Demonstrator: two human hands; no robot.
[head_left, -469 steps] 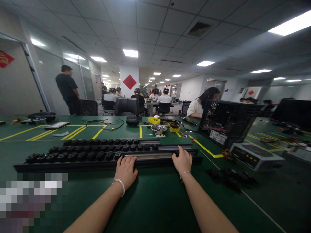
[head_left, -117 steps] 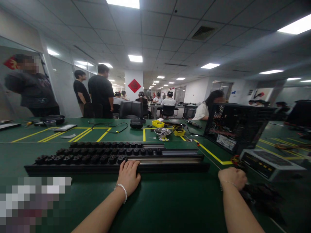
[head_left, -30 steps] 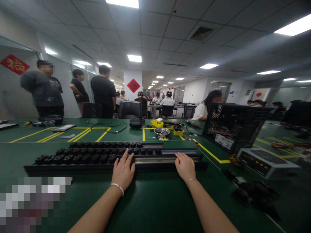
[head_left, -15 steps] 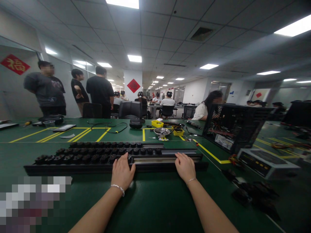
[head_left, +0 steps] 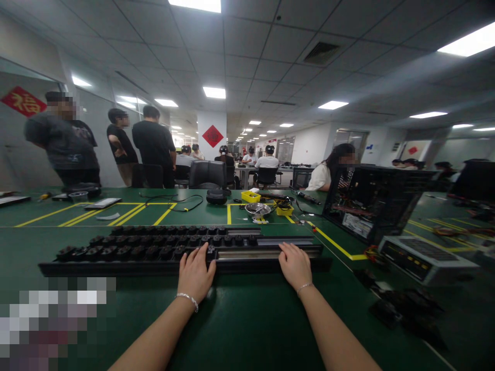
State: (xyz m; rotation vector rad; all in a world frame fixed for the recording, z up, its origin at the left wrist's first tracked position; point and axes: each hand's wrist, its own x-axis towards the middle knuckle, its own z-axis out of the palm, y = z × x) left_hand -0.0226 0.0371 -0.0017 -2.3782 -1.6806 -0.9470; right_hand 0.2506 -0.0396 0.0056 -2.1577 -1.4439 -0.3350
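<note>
A long black rail frame (head_left: 116, 268) lies across the green table (head_left: 247, 319) in front of me. Rows of several small black parts (head_left: 154, 246) fill its left and middle stretch; the right stretch shows bare metal rail (head_left: 251, 253). My left hand (head_left: 195, 272) rests flat on the frame's near edge, fingers reaching up to the end of a row of black parts. My right hand (head_left: 294, 264) lies palm down on the frame's right part, fingers on the rail. What either hand grips is hidden under the fingers.
An open black computer case (head_left: 371, 198) and a grey flat unit (head_left: 425, 253) stand at the right, with loose black parts (head_left: 402, 306) in front. Yellow bins (head_left: 251, 196), a metal bowl (head_left: 258, 208) and cables lie behind. People stand at back left; one person sits behind the case.
Both hands stay on the frame; my left fingers have shifted slightly along the row of black parts. The people standing at the back left have moved a little to the left.
</note>
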